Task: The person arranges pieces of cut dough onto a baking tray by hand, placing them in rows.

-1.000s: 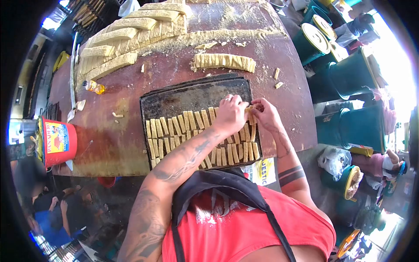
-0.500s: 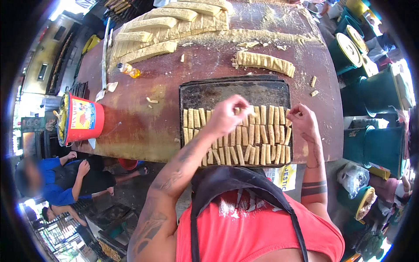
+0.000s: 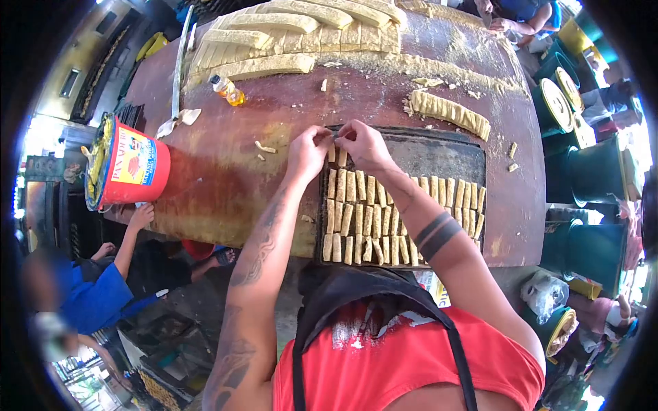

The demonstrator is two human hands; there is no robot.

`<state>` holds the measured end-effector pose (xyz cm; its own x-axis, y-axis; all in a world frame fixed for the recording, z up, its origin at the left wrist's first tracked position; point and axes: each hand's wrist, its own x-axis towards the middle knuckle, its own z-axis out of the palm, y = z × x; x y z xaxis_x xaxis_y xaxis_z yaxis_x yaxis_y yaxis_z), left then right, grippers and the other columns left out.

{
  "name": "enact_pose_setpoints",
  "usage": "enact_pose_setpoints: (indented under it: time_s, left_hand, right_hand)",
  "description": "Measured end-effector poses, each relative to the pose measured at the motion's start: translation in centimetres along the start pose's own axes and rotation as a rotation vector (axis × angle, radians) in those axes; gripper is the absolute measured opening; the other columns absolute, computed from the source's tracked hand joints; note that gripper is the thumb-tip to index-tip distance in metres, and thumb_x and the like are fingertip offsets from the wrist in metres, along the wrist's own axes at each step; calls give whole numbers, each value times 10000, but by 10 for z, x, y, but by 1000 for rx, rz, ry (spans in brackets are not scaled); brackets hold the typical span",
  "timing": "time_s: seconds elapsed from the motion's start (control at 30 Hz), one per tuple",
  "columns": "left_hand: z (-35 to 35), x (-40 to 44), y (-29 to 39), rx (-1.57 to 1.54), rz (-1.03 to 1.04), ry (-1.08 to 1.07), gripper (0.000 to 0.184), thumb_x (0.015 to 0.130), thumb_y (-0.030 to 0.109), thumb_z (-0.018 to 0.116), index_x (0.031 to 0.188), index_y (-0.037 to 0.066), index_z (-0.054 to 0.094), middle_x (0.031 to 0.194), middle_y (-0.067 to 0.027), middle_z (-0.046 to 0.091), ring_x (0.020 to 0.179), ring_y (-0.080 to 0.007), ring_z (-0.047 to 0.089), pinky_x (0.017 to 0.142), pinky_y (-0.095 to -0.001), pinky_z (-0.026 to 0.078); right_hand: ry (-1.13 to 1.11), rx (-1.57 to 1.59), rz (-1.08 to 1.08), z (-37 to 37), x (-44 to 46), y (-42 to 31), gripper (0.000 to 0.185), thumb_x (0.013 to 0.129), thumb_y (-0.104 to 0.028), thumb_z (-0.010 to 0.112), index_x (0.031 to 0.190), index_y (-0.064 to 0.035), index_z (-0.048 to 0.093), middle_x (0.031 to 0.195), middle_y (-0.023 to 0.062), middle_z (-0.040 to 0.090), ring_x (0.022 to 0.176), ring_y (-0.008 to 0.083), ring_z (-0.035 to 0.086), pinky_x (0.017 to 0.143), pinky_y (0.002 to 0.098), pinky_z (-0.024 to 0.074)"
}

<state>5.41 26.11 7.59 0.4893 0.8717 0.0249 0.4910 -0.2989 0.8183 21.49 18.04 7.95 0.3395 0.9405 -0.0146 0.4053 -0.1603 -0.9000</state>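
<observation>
My left hand (image 3: 310, 154) and my right hand (image 3: 364, 145) meet at the far left corner of a dark baking tray (image 3: 435, 156). Both have their fingers pinched around the far ends of short, pale dough sticks (image 3: 342, 158); the fingers partly hide these ends. Nearer to me, rows of similar dough sticks (image 3: 351, 186) lie side by side on the tray, some covered by my right forearm. The far strip of the tray shows bare, dark metal.
Cut dough slabs (image 3: 295, 64) lie at the back, and a dough strip (image 3: 450, 114) beyond the tray. A red bucket (image 3: 140, 164), an oil bottle (image 3: 227, 90) and a long blade (image 3: 181, 65) are leftward. A person's hand (image 3: 142, 216) is near the bucket. Green bins (image 3: 596, 171) line the right.
My hands have come together at the tray's far left corner, from its middle and right edge. Sticks now lie there in a further row. The view has shifted; the person at left has reached toward the bucket.
</observation>
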Motion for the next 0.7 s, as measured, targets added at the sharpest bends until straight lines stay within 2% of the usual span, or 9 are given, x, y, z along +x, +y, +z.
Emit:
enact_pose_setpoints:
  time_s: [0.07, 0.13, 0.3, 0.43, 0.47, 0.53, 0.6, 0.67, 0.7]
  left_hand:
    - [1, 0, -12, 258, 176, 106, 240, 896, 162, 769, 1112, 58, 755, 1033, -138, 723, 914, -262, 721, 822, -373, 552]
    - [-5, -9, -8, 161, 63, 14, 292, 842, 138, 800, 1119, 58, 757, 1027, -148, 692, 924, -300, 700, 823, -396, 553]
    - [-3, -30, -9, 303, 159, -44, 522, 797, 98, 823, 1296, 69, 672, 1041, -167, 646, 939, -326, 673, 842, -438, 560]
    - [-8, -39, -3, 382, 194, -66, 455, 800, 81, 781, 1247, 51, 695, 1038, -180, 640, 910, -332, 645, 838, -428, 537]
    - [-10, -41, 0, 382, 156, -101, 458, 816, 81, 780, 1265, 65, 690, 1051, -167, 637, 934, -314, 641, 862, -416, 536]
    - [-13, -51, 6, 263, 132, -99, 536, 817, 95, 785, 1335, 89, 647, 1187, -195, 634, 1099, -381, 627, 945, -455, 528]
    - [-16, -64, 15, 188, 111, -33, 562, 836, 78, 775, 1376, 102, 618, 1226, -177, 635, 1106, -337, 634, 929, -429, 543]
    - [-17, -84, 25, 139, -78, 14, 575, 888, 85, 761, 1432, 126, 579, 1267, -121, 616, 1109, -245, 616, 894, -390, 549]
    - [-16, -95, 24, 83, -126, 31, 561, 901, 83, 751, 1434, 124, 579, 1280, -108, 609, 1121, -231, 603, 896, -384, 543]
  right_hand:
    - [53, -125, -100, 11, 3, 7, 279, 889, -220, 717, 1107, -46, 710, 1013, 166, 722, 1001, 362, 690, 930, 428, 543]
    - [157, -286, -232, 11, -3, 7, 277, 886, -206, 693, 1118, -56, 711, 1063, 171, 699, 1087, 385, 657, 996, 456, 513]
    - [28, -363, -204, 10, -7, 17, 260, 852, -162, 656, 1078, -89, 762, 1137, 178, 665, 1131, 393, 627, 1036, 459, 492]
    - [137, -339, -282, -49, -12, 8, 430, 866, -255, 761, 1245, -78, 660, 1163, 221, 636, 1116, 406, 630, 1032, 473, 502]
    - [172, -343, -175, -75, -10, 12, 374, 901, -256, 743, 1219, -70, 678, 1195, 223, 640, 1136, 386, 634, 1021, 469, 507]
    - [135, -375, 147, -149, -6, 5, 327, 930, -233, 716, 1206, -60, 690, 1223, 222, 643, 1158, 373, 636, 1018, 457, 514]
    - [277, -459, 272, -214, 7, 53, 295, 945, -189, 668, 1208, -58, 697, 1293, 213, 635, 1160, 372, 637, 1043, 436, 511]
    - [454, -467, 187, -266, 15, 143, 370, 927, -190, 651, 1275, -72, 685, 1373, 210, 608, 1185, 388, 635, 1071, 432, 505]
    - [401, -535, 284, -289, 18, 165, 446, 910, -233, 684, 1322, -63, 657, 1376, 209, 614, 1234, 376, 614, 1083, 439, 490]
